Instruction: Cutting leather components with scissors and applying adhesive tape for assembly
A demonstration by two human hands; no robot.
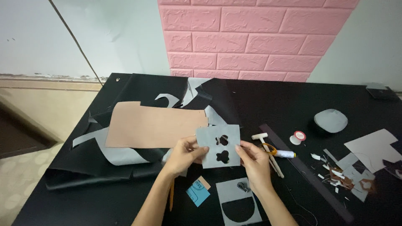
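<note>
From my feed I see a black table (293, 100) pushed up against the wall. Behind it runs a panel of pink faux-brick (251, 37), flanked by plain pale wall (121, 37) on both sides. At left, the pale wall ends in a chipped edge above a beige lower band (46, 104). Light speckled floor tiles (21, 175) show bottom left. The lighting is soft and even.

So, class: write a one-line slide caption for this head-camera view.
Both hands, left hand and right hand, hold a grey sheet with cut-out holes above a black table.
</note>
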